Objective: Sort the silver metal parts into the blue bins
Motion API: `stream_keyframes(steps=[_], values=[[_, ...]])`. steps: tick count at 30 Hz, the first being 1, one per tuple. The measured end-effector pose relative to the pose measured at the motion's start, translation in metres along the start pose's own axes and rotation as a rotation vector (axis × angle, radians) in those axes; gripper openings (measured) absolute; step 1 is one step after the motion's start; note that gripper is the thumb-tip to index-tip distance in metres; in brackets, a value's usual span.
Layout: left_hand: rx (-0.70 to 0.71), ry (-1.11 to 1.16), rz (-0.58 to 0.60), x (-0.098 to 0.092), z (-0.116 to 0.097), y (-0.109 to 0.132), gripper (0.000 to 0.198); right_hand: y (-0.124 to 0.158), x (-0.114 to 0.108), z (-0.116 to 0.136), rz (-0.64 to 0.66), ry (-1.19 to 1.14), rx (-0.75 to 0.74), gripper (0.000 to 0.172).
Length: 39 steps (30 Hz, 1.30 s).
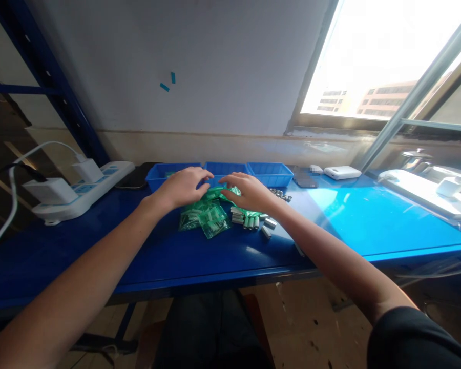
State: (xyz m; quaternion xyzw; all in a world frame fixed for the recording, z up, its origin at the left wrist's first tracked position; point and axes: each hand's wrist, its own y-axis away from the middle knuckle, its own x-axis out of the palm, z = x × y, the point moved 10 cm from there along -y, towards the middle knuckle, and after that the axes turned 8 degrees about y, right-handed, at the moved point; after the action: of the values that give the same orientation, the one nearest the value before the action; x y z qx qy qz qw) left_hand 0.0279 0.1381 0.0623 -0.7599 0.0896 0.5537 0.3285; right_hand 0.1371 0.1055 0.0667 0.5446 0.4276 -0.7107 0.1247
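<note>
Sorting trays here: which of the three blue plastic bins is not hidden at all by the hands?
The rightmost blue plastic bin; the left hand and right hand overlap the other two.

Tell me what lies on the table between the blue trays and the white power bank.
In the head view, a dark phone lies between the blue trays and the white power bank.

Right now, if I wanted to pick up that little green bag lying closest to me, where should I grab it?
Probably by its near corner. The green bag lies flat on the blue table, sticking out from the pile toward you with nothing on top. Come in from the front and pinch that thin, free edge between thumb and finger. The left hand and right hand are busy farther back, so the front stays open.
</note>
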Motion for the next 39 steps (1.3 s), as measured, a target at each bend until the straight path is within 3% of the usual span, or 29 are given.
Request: stream_keyframes(steps=[6, 10, 12, 16, 18, 20, 23, 27, 31, 35, 37, 39], values=[[-0.013, 0.076, 0.142, 0.021, -0.008, 0.005, 0.047, 0.000, 0.001, -0.011, -0.021, 0.105, 0.113, 0.033], [-0.100, -0.016, 0.078, 0.011, -0.002, 0.003, 0.035, 0.000, 0.003, -0.011, -0.018, 0.113, 0.117, 0.033], [-0.177, -0.088, -0.104, -0.020, 0.001, 0.005, 0.033, -0.001, 0.004, -0.007, -0.005, 0.108, 0.077, 0.032], [-0.278, -0.130, -0.714, -0.115, 0.007, 0.035, 0.039, -0.001, 0.005, -0.003, 0.011, 0.120, 0.059, 0.033], [-0.280, -0.131, -0.806, -0.135, 0.016, 0.044, 0.041, -0.001, 0.005, -0.008, 0.017, 0.145, 0.103, 0.034], [-0.301, -0.174, -0.664, -0.124, 0.032, 0.036, 0.040, -0.001, 0.007, -0.014, 0.031, 0.171, 0.152, 0.037], [-0.230, -0.236, -0.354, -0.074, 0.037, 0.016, 0.039, 0.002, 0.014, -0.021, 0.081, 0.210, 0.174, 0.040], [-0.108, -0.067, -0.080, -0.016, 0.005, 0.005, 0.043, 0.004, 0.023, -0.025, 0.140, 0.251, 0.151, 0.046], [-0.104, -0.101, 0.132, 0.013, -0.025, 0.006, 0.039, 0.005, 0.027, -0.025, 0.159, 0.250, 0.132, 0.044], [-0.149, -0.178, 0.130, 0.011, -0.024, 0.007, 0.032, 0.005, 0.026, -0.024, 0.172, 0.237, 0.134, 0.042], [-0.197, -0.190, -0.003, -0.009, -0.017, 0.007, 0.033, 0.005, 0.025, -0.023, 0.182, 0.230, 0.136, 0.043], [-0.270, -0.199, -0.215, -0.041, -0.008, 0.011, 0.034, 0.005, 0.025, -0.022, 0.196, 0.230, 0.139, 0.045]])
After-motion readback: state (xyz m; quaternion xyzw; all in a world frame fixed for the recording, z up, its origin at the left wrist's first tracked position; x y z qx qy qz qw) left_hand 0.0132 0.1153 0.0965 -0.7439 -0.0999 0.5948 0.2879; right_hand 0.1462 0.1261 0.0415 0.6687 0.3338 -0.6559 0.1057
